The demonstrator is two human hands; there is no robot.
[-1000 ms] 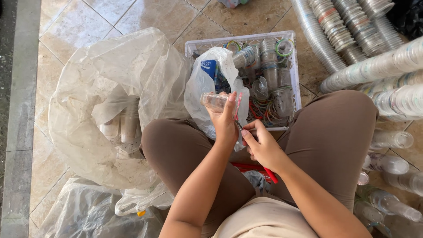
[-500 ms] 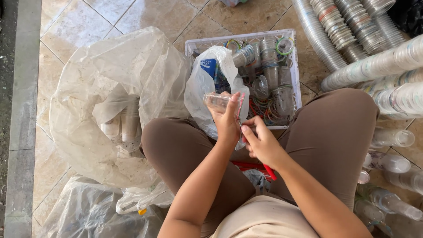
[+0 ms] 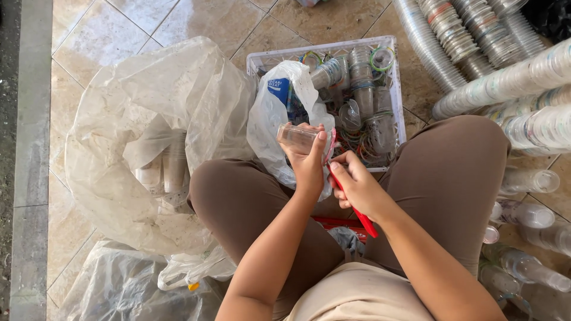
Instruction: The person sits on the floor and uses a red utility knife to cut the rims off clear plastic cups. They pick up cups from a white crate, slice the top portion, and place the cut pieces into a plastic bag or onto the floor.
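We see our left hand (image 3: 309,163) with its fingers wrapped around 1 clear plastic cup (image 3: 297,138), which lies on its side in the grip, held above our lap and just in front of the white crate (image 3: 262,59). Our right hand (image 3: 355,185) sits just beside the left, its fingers closed narrowly on a red-handled tool (image 3: 357,209); the tool's front end reaches up to the cup's rim, though we cannot tell whether it touches. The handle runs back past the wrist toward our right thigh.

The crate stands on the tiled floor (image 3: 202,21) between our knees and holds a jumble of clear cups and coloured rings. A small white plastic bag (image 3: 270,116) slumps over the crate's near left corner, right under the held cup. To our left, a large clear plastic bag (image 3: 143,107) stands open with a few cups inside. On our right, long stacks of nested cups (image 3: 505,80) lie on the floor, with clear bottles (image 3: 529,181) beside our right knee.
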